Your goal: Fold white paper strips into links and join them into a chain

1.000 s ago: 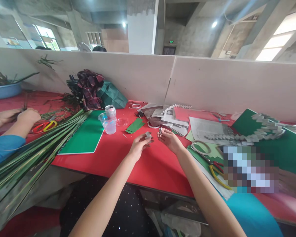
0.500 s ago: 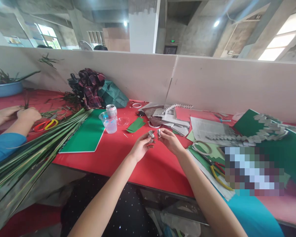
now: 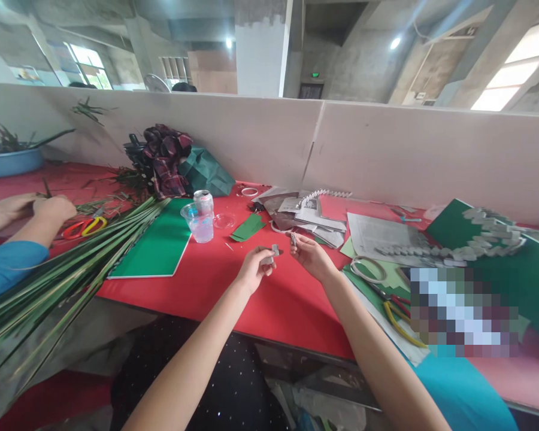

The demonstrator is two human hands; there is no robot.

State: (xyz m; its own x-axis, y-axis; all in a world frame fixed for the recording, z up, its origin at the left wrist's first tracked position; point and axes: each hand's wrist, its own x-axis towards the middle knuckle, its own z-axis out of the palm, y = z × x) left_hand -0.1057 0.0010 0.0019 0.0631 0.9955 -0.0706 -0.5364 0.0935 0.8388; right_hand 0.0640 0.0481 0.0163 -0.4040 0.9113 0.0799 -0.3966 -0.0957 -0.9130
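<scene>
**Both hands pinching small folded paper pieces over the red table**

I see my left hand (image 3: 253, 269) closed on a small grey folded paper piece (image 3: 270, 254), held between thumb and fingertips just above the red table (image 3: 260, 299). My right hand (image 3: 312, 256) pinches a second, smaller folded bit (image 3: 293, 239) at its fingertips; the two pieces sit close together but apart, neither touching the table.

Just right of my right forearm lie pliers with yellow and red handles (image 3: 397, 317) on green card, and a white tape ring (image 3: 367, 268) near them. Left of my hands a green sheet (image 3: 155, 248) lies flat, with long green leaves (image 3: 63, 275) across its near-left edge.

Further out stand a clear plastic cup (image 3: 199, 224) and a drink can (image 3: 203, 200) just behind it, touching or nearly so. A stack of printed papers (image 3: 309, 212) lies beyond my fingertips.

At far left another person's hand (image 3: 54, 208) rests by red-and-yellow scissors (image 3: 83, 227). A plaid cloth bundle (image 3: 161, 158) sits against the partition.
</scene>
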